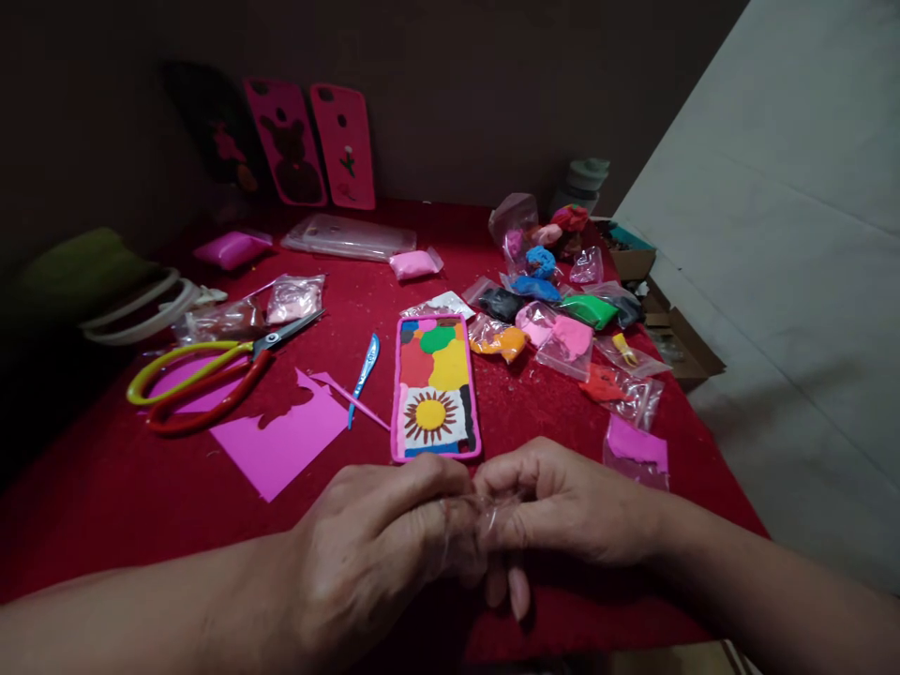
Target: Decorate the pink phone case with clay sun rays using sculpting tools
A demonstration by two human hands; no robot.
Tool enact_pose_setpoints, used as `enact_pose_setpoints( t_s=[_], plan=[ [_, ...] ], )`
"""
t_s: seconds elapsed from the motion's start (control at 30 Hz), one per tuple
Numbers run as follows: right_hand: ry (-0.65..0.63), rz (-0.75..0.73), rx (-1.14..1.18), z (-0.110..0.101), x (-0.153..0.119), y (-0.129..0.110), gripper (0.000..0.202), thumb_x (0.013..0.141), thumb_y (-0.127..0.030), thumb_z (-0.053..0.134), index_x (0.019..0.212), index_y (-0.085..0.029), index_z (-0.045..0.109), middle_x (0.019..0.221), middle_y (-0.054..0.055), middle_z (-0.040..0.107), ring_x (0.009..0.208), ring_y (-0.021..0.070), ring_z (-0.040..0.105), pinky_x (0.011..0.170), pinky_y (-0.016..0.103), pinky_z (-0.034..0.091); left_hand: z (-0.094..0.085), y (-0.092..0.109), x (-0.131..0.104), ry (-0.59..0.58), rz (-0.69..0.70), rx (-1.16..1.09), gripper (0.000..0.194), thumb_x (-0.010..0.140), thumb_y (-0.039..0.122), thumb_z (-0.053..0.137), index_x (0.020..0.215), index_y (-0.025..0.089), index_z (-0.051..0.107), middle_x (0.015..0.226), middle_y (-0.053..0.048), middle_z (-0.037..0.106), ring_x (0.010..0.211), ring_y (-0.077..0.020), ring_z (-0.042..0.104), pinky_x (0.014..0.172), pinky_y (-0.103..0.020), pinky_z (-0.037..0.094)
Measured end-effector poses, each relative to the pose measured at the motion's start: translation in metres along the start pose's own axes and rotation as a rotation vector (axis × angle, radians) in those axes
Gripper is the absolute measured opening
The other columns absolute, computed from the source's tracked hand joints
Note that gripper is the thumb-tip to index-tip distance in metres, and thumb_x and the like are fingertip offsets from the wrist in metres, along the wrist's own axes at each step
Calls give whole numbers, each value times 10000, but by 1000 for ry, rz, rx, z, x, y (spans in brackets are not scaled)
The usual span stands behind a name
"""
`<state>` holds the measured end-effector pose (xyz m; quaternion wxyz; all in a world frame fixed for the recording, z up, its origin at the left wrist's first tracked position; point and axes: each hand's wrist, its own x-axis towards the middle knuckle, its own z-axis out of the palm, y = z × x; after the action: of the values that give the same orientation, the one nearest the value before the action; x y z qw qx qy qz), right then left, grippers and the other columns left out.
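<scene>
My left hand (380,539) and my right hand (573,506) meet at the front of the table, both closed on a clear plastic bag (468,534). Fingers cover much of the bag, and I cannot make out what is inside. Just beyond my knuckles lies a phone case (434,352) with a pink rim, covered in coloured clay patches and a yellow sun with brown rays. Left of the case rest a blue clay knife (364,375) and a thin pink strip (352,398). Cut pink sheet (281,445) lies beside them.
Scissors (211,384) with yellow and red handles lie left. Several bags of coloured clay, including green (591,309) and orange (502,345), crowd the right. Decorated cases (344,145) lean at the back, behind a clear case (352,237). Cardboard boxes (679,337) stand off the right edge.
</scene>
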<state>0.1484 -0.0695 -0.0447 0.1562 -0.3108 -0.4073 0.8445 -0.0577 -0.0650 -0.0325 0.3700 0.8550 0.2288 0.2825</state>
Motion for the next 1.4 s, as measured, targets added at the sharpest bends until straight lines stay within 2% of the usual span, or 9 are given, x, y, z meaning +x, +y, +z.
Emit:
enact_pose_setpoints(
  t_s=[0.13,0.33,0.57,0.7,0.8,0.9,0.97,1.1,1.4],
  plan=[
    [26,8,-19,1,0,-2,296,811,-393,651,768,-108,582,642,18,636,460,88,599,520,220,491,3,-2,-1,38,-23,-2,216,950,135,392,957,172,605,840,-19,680,699,-80,662,600,-110,535],
    [9,7,-8,2,0,-3,265,835,-371,624,782,-117,572,590,-2,614,428,91,585,484,209,469,3,-3,-3,-38,-275,-297,183,936,144,430,1009,194,590,803,-3,685,676,-82,662,594,-106,537],
    [29,35,-35,1,-1,-3,243,827,-339,629,790,-101,597,648,24,633,468,89,593,547,232,490,0,-6,-4,-24,-11,-51,207,934,173,444,942,165,650,873,-40,626,685,-76,639,622,-130,540],
    [29,68,-53,1,-2,-4,260,812,-356,643,780,-102,602,620,18,619,483,99,597,561,243,491,8,-3,-4,27,-91,-112,182,939,204,449,1058,186,586,877,-32,670,694,-88,665,604,-123,542],
    [28,107,-67,1,-3,-7,312,789,-415,659,749,-114,588,599,7,605,479,92,590,555,233,485,8,1,-3,33,-208,-118,176,955,205,406,1000,196,576,781,9,676,626,-78,654,564,-112,527],
    [31,129,-63,1,-4,-9,343,761,-449,680,728,-124,573,620,7,612,473,81,577,537,222,485,1,0,-2,-22,62,88,225,962,246,386,994,182,599,871,-31,685,677,-102,663,589,-146,538],
    [34,133,-54,0,-4,-9,320,766,-422,677,725,-123,573,638,13,618,483,77,580,534,216,489,-2,-1,-3,2,151,211,285,978,276,325,995,177,592,870,-43,680,667,-101,654,574,-155,532],
    [12,130,-36,-2,-3,-9,212,802,-327,639,773,-122,592,650,11,623,467,67,576,531,206,497,-1,-3,-6,66,69,336,272,983,287,316,1002,197,572,872,-33,679,678,-97,654,567,-160,520],
    [-19,151,-37,-3,-6,-10,155,835,-266,608,857,-113,610,654,2,604,509,61,577,500,170,496,-2,-1,-5,12,106,314,298,984,275,304,1034,185,584,798,-36,655,640,-116,637,542,-193,516]
  ],
)
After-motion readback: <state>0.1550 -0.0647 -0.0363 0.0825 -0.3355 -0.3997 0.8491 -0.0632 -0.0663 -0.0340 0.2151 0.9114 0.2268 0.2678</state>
